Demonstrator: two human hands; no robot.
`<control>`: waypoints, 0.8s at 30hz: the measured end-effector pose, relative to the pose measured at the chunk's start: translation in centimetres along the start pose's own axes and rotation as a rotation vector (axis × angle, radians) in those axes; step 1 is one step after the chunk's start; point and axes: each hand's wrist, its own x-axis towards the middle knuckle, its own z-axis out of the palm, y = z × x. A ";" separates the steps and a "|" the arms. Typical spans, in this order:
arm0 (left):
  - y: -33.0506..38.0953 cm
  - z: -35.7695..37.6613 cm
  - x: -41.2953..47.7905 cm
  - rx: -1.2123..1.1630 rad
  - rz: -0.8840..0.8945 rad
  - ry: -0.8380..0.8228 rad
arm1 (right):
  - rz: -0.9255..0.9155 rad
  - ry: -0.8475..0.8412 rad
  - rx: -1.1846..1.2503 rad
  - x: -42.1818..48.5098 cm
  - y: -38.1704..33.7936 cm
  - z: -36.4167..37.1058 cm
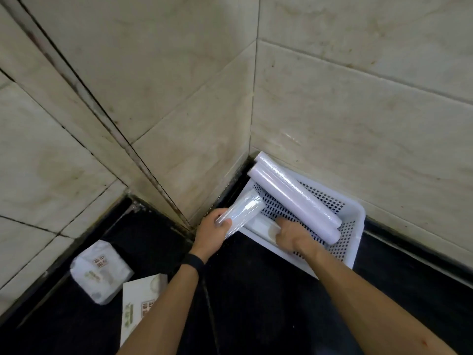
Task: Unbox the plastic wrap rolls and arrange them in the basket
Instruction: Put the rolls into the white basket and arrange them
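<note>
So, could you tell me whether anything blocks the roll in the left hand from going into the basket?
Partly: the right hand rests on a white piece in the basket, right below the roll that the left hand holds.

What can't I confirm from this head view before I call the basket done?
- White item under the right hand: the hand covers it; roll or box, cannot tell.
- Right grip: fingers hidden, closed or not unclear.
- Basket floor under the two long rolls: hidden by them.
- Roll in the left hand: its far end blurs into the basket's edge; touching unclear.
- Boxes on the floor: print too small, one partly behind the left arm; empty or not unknown.
</note>
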 end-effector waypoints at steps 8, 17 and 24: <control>0.0 0.2 -0.1 0.044 0.058 -0.013 | -0.025 0.028 -0.140 0.2 -0.4 0.1; 0.4 0.1 0.0 0.148 0.054 -0.028 | -0.084 0.109 -0.065 -1.1 1.6 0.7; 1.5 -0.8 -0.9 0.183 0.024 -0.059 | -0.097 0.234 0.241 -3.7 2.0 -0.1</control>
